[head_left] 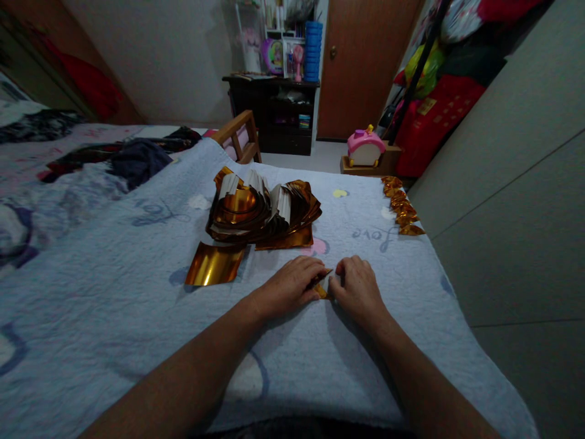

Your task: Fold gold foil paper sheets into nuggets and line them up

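Between my two hands is a small piece of gold foil paper (pixel 323 291), partly folded, with its pale inner side showing. My left hand (pixel 297 281) is closed on its left part, and my right hand (pixel 359 285) pinches its right edge. My fingers hide much of the paper. Beyond my hands lies a thick, curled stack of gold foil paper (pixel 292 238). A single shiny gold sheet (pixel 214 265) sticks out at its near left. Several folded gold pieces (pixel 404 210) form a row at the right edge of the bed.
A light blue patterned quilt (pixel 173 329) covers the surface. Crumpled clothes (pixel 141 163) lie at the left. Past the far edge stand a wooden chair (pixel 242 137), a dark cabinet (pixel 274 116) and a pink toy case (pixel 365 149). A pale panel (pixel 516 244) rises along the right.
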